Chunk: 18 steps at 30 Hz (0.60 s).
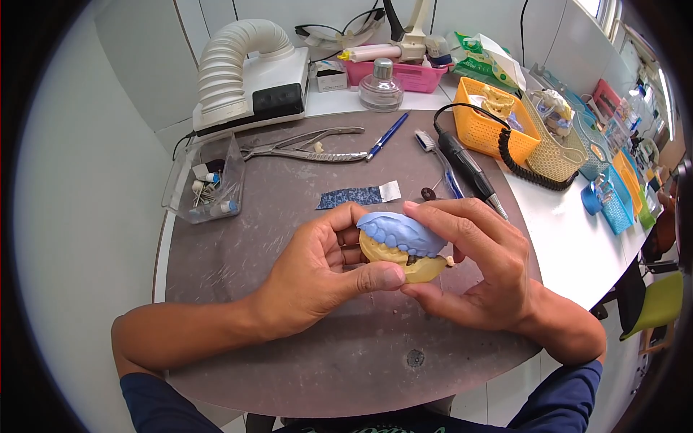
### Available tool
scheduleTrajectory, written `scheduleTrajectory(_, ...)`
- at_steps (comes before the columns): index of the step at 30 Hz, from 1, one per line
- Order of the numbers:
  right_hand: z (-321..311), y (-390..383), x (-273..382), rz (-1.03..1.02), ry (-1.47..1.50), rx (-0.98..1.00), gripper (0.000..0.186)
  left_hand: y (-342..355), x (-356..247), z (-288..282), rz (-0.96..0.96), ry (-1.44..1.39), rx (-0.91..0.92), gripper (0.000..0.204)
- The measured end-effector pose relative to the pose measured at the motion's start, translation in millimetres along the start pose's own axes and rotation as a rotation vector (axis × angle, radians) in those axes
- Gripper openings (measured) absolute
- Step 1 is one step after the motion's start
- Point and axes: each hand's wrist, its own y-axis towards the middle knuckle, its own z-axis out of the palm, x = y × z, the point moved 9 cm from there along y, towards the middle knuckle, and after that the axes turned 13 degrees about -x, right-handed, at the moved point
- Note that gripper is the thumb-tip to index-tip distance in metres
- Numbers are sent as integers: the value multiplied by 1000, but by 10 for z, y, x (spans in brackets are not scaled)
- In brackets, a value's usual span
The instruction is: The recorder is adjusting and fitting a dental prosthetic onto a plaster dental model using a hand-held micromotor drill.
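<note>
Between my two hands is a dental model, held up over the brown bench top [238, 274]. Its upper cast [401, 232] is blue and its lower cast [426, 271] is yellow, with the teeth meeting. A dark tooth-sized piece shows in the lower row near the right. My left hand [325, 263] wraps the left side, thumb along the front of the yellow cast. My right hand [480, 263] grips the right side, fingers on top of the blue cast and thumb beneath the yellow one. The far side of the model is hidden.
Beyond the model lie a strip of blue articulating paper [350, 198], pliers [303, 146], a blue pen [388, 135], a toothbrush [440, 162] and a corded handpiece [465, 166]. A clear box of burs [206, 191] stands left; a yellow basket [469, 130] stands right.
</note>
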Motion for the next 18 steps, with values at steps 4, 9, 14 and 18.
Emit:
scheduleTrajectory(4, -28, 8, 12, -1, -14, -26, 63, -5, -14, 6, -10, -2, -1, 46)
scheduleTrajectory(9, -65, 15, 6, 2, -43, -54, 62, -8, -22, 61, 13, 28, 63, 51)
scheduleTrajectory(14, -70, 16, -24, 24, -46, -72, 62, -15, 10, 94, -42, 31, 107, 48)
scheduleTrajectory(18, -34, 25, -64, 89, -30, -35, 61, -31, -30, 42, 9, 22, 25, 44)
